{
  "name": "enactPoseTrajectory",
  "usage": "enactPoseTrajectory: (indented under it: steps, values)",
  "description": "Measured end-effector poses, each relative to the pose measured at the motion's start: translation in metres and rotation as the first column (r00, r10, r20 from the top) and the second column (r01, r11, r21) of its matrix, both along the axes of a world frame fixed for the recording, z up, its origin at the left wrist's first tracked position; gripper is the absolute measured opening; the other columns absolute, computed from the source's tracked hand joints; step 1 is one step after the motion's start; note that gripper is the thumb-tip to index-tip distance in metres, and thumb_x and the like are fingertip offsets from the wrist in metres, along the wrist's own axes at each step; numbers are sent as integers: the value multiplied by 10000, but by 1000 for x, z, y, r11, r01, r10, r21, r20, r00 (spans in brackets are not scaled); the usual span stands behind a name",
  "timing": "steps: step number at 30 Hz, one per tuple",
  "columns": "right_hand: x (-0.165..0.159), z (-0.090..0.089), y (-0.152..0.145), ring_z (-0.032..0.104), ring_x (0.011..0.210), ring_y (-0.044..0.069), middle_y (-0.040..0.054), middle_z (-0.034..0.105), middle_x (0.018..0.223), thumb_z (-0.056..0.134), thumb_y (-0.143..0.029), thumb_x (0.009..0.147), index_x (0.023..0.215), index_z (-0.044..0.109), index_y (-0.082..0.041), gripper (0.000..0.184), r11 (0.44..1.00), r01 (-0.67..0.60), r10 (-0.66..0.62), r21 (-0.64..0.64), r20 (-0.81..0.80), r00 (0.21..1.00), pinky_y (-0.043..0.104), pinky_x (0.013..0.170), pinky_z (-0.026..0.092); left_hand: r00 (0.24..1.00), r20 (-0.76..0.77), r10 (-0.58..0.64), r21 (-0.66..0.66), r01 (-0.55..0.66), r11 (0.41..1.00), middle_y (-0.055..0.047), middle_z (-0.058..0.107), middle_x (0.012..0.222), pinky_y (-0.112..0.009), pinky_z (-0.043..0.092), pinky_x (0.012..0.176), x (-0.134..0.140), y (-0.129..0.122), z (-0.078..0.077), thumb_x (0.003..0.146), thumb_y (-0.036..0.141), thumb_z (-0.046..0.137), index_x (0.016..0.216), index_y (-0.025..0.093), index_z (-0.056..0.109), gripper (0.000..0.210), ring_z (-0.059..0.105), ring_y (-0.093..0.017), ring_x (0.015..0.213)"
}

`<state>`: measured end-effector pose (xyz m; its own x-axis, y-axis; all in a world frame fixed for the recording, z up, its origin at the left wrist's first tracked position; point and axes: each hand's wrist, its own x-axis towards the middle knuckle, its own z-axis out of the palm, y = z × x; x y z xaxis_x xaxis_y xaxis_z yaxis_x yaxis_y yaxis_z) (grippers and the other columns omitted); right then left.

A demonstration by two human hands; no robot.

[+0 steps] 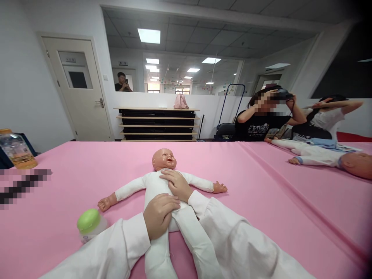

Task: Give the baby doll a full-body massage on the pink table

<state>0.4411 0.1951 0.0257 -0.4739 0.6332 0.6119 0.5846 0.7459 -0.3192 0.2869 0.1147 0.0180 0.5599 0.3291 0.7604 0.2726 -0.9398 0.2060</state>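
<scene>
A baby doll [162,182] lies face-up on the pink tabletop [261,186]; the left hand [159,215] rests flat on its belly, the right hand [177,185] open-palmed on its chest, neither gripping; a green-capped bottle [90,224] stands untouched nearby.

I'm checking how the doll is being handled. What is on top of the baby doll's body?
The right hand lies flat on the baby doll's chest, and the left hand rests on its belly. The torso beneath both palms is covered and cannot be seen.
</scene>
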Motion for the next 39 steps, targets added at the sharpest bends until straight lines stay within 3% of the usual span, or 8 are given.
enactPoseTrajectory:
  steps: [5, 12, 18, 22, 26, 30, 34, 39]
  values:
    - [4, -6, -7, 657, 886, 200, 61, 739, 856, 393, -3, 690, 772, 676, -197, 353, 994, -57, 78, 95, -235, 969, 393, 835, 527, 981, 193, 14, 79, -30, 996, -23, 702, 783, -309, 512, 717, -2, -4, -3, 807, 15, 403, 798, 193, 587, 257, 663, -168, 817]
    - [2, 5, -14, 618, 1075, 175, 35, 736, 1028, 372, -20, 737, 955, 689, -210, 429, 933, -354, 351, 56, 58, 934, 390, 959, 483, 981, -23, -194, 41, 195, 980, -73, 705, 1037, -309, 498, 884, -3, -3, 2, 771, 14, 373, 1111, 181, 573, 429, 638, -167, 1025]
    - [2, -2, 2, 537, 1214, 226, 100, 625, 1264, 397, -47, 751, 1082, 675, -177, 451, 996, -85, 83, 11, 98, 992, 476, 1039, 413, 974, -206, -98, -63, 87, 994, -74, 640, 1222, -414, 411, 1025, -1, 0, 4, 713, 28, 401, 1222, 186, 543, 551, 537, -198, 1208]
    - [3, -8, 1, 586, 1148, 218, 83, 700, 1122, 404, -26, 745, 975, 701, -197, 412, 1000, 2, 0, 21, -90, 996, 461, 989, 462, 996, -84, 27, -17, -28, 999, -83, 697, 1085, -422, 453, 974, -1, -1, 1, 748, 26, 393, 1029, 190, 629, 401, 628, -195, 1063]
    - [3, -5, -9, 674, 930, 185, 39, 752, 868, 387, 10, 717, 788, 693, -208, 382, 983, -180, 185, 46, -170, 968, 392, 876, 527, 995, 93, -34, 65, 28, 998, -43, 725, 869, -344, 518, 851, -2, -2, 0, 791, 18, 397, 868, 198, 623, 298, 677, -163, 868]
    - [1, 3, -12, 627, 1072, 165, 34, 742, 1009, 359, 7, 724, 923, 704, -203, 450, 932, -362, 362, -13, 11, 932, 373, 960, 484, 985, 2, -174, 50, 173, 984, -62, 719, 993, -297, 515, 857, -3, -2, 2, 792, 20, 385, 1072, 188, 598, 390, 663, -160, 964]
    - [1, 4, -2, 535, 1217, 180, 29, 664, 1213, 356, -10, 725, 1063, 680, -222, 514, 974, -217, 225, -70, 149, 963, 439, 1057, 394, 967, -192, -168, -59, 159, 985, -79, 664, 1176, -377, 436, 993, -1, 1, 3, 760, 26, 370, 1234, 190, 537, 528, 553, -192, 1189]
    - [3, -7, 5, 535, 1209, 217, 57, 666, 1197, 397, -12, 714, 1022, 689, -217, 471, 999, 41, -42, -25, -69, 997, 484, 1036, 414, 988, -150, 31, -86, -44, 995, -82, 673, 1152, -445, 405, 1015, -1, 2, -1, 733, 28, 389, 1108, 194, 611, 466, 586, -203, 1140]
